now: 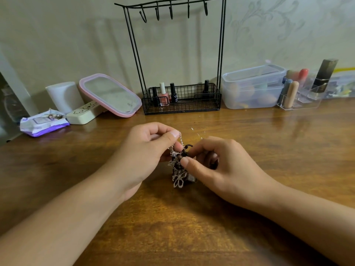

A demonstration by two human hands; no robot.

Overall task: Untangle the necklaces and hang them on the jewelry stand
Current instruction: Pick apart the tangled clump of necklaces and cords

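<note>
A tangled bunch of necklaces [180, 169] hangs between my hands just above the wooden table [172, 227]: a thin silver chain, a dark cord and a silver flower pendant at the bottom. My left hand [146, 152] pinches the silver chain between thumb and fingers. My right hand [217, 166] pinches the dark cord at the knot. The black wire jewelry stand [221, 45] stands at the back centre, its several hooks bare.
Nail polish bottles sit in the stand's basket [192, 110]. A pink-rimmed mirror [110, 95], a white roll [64, 96], a cream case and a wipes pack [43, 122] lie back left. Clear plastic boxes [251, 87] and a cosmetics organiser [301, 93] stand back right.
</note>
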